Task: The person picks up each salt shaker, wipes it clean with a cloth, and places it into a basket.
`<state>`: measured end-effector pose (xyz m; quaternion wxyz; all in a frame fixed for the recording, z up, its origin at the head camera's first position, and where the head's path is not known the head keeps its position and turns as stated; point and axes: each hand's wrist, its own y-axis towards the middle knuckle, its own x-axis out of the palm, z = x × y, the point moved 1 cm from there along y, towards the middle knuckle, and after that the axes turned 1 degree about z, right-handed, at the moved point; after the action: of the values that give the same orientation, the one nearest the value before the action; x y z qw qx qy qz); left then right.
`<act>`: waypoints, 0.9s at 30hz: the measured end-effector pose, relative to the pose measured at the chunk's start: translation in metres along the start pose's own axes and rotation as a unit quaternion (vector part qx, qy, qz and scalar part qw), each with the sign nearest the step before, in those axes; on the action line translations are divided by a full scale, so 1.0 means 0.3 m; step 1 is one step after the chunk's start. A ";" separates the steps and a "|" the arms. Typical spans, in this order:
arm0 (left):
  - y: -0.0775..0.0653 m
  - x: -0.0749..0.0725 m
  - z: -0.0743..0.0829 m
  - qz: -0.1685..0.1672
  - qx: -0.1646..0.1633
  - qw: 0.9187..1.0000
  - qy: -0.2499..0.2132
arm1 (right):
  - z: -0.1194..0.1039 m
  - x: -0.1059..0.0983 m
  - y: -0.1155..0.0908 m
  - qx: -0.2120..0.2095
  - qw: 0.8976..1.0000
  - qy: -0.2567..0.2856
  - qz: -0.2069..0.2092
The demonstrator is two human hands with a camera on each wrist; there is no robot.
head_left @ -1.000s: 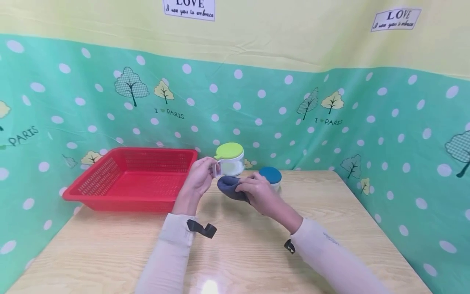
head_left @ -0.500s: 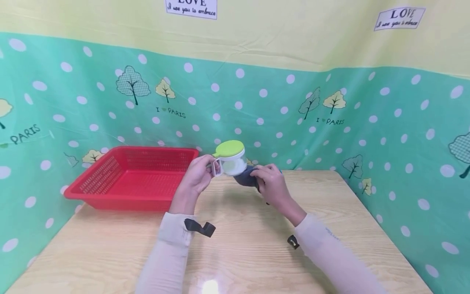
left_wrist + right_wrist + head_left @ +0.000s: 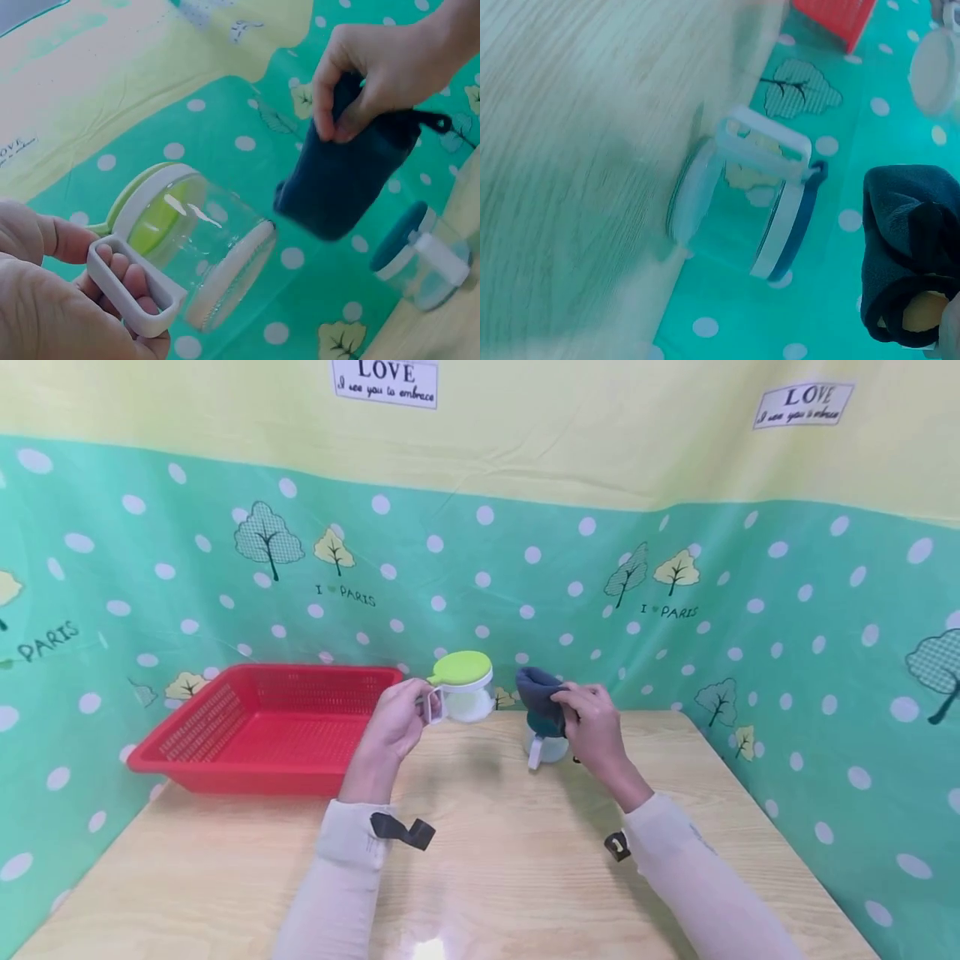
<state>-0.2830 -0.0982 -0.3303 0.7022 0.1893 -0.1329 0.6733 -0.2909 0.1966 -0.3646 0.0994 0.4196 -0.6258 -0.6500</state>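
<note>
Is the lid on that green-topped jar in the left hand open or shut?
Shut. The green lid covers the top of the jar, resting against its white rim in the head and left wrist views.

Passage is blocked at left by the red basket (image 3: 247,769) and behind by the curtain (image 3: 465,568). A gap is left between the green-lidded jar (image 3: 465,683) and the dark pouch (image 3: 537,692).

You wear a long off-white fabric left sleeve (image 3: 328,893) and a matching right sleeve (image 3: 708,885), your left hand (image 3: 392,720) and right hand (image 3: 597,735) bare. A bent black strap (image 3: 402,832) marks your left cuff (image 3: 348,835); a looped black strap (image 3: 617,845) marks your right cuff (image 3: 654,825).
</note>
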 end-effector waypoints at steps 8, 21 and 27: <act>-0.003 -0.129 0.068 0.056 0.044 0.997 0.030 | 0.063 -0.037 -0.021 0.023 0.998 0.009 0.063; -0.076 -0.436 0.205 0.166 0.020 0.971 0.169 | 0.198 -0.110 -0.102 0.091 0.993 -0.013 0.074; -0.080 -0.506 0.226 0.192 -0.012 0.954 0.230 | 0.255 -0.133 -0.129 0.153 0.987 -0.032 0.038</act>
<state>-0.2633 -0.2650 -0.3389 0.5733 -0.0082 -0.0102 0.8192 -0.3017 0.2861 -0.3928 0.0383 0.3850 -0.7363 -0.5552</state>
